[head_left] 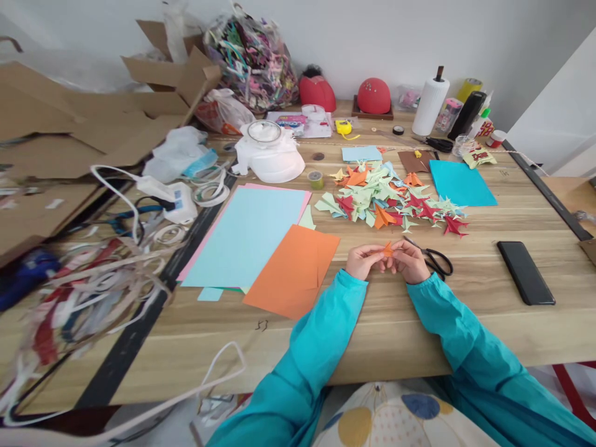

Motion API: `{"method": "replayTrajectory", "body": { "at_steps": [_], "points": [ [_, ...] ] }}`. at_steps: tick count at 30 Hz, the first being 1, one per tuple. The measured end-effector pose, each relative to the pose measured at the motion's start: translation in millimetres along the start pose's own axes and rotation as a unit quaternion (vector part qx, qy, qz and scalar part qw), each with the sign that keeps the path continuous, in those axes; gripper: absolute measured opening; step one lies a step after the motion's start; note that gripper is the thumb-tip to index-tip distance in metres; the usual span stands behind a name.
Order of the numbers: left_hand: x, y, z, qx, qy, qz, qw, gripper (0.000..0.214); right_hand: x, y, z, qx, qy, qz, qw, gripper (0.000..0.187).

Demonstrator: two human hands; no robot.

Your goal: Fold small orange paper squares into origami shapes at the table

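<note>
A small piece of folded orange paper (388, 249) is pinched between my two hands, just above the table's near side. My left hand (364, 259) grips it from the left with thumb and fingertips. From the other side, my right hand (410, 261) pinches it too. Black-handled scissors (440, 262) lie beside my right hand, their blades partly hidden behind it. Just beyond my hands spreads a pile of folded paper shapes (372, 192) in green, orange, red and blue. Left of my hands, orange sheets (293, 267) overlap a stack of light blue paper (242, 230).
A black phone (526, 273) lies at the right, and a turquoise sheet (463, 183) behind. Tangled cords (116, 273) and a power strip (174, 202) crowd the left. Along the wall stand red pincushions (374, 96), a white bottle (431, 107) and a stuffed bag (251, 59).
</note>
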State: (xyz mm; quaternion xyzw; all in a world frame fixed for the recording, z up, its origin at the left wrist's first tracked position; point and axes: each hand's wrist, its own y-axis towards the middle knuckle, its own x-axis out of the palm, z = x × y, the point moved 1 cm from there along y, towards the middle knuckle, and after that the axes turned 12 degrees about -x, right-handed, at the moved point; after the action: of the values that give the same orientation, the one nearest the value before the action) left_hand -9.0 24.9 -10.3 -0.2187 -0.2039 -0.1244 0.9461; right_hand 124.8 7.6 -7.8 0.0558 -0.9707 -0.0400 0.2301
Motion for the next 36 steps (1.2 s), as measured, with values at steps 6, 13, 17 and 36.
{"method": "replayTrajectory", "body": {
  "at_steps": [6, 13, 17, 36],
  "points": [
    [3.1, -4.4, 3.7, -0.016, -0.008, -0.009, 1.000, 0.035, -0.5, 0.2, 1.3, -0.005, 0.000, 0.003, 1.000, 0.018],
    [-0.2, -3.1, 3.8, -0.044, -0.013, -0.052, 0.998, 0.023, 1.0, 0.1, -0.1, -0.011, 0.007, 0.012, 1.000, 0.009],
    [-2.7, -0.5, 1.5, -0.033, -0.023, -0.067, 0.997, 0.016, -0.1, -1.2, 1.2, -0.030, -0.002, 0.002, 1.000, 0.007],
    [-0.8, 2.6, -0.8, -0.024, -0.008, -0.023, 0.999, 0.046, -0.6, -6.5, -2.3, -0.173, -0.156, -0.001, 0.973, 0.004]
  ]
}}
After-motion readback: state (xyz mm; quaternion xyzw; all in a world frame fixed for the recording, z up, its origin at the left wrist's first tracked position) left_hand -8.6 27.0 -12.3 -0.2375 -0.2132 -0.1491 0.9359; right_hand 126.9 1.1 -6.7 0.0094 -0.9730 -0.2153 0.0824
